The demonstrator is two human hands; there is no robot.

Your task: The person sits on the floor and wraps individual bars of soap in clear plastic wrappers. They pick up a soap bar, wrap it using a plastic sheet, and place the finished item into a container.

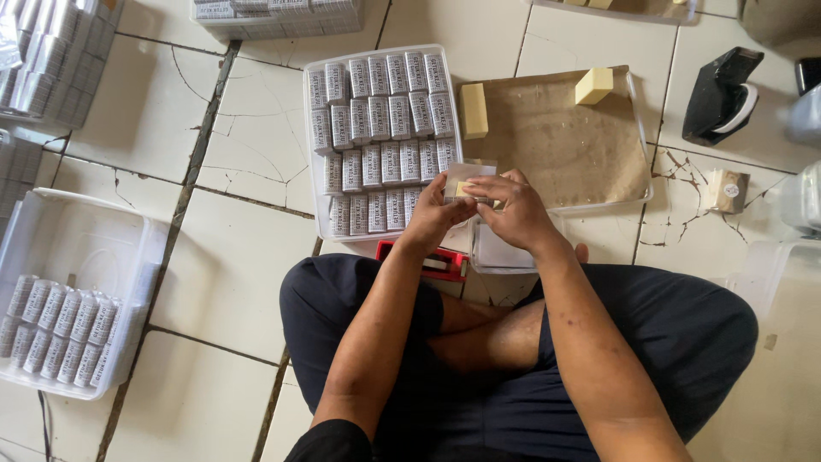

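Both our hands close on one pale soap bar, half inside its printed wrapper.

Our left hand [434, 214] and right hand [513, 210] pinch the soap bar [463, 189] and its wrapper [462, 174] over the tray of wrapped bars [380, 128]. A crooked fold could tear the paper, we judge, or the bar could slip onto the red stapler [428, 259] below.

Left hand [436, 216]: pinching the pale soap bar [463, 190] with wrapper.
Right hand [516, 210]: folding at the same bar.
Tray of wrapped bars [315, 154]: eleven o'clock of hands.
Paper-lined tray [634, 94]: one o'clock.
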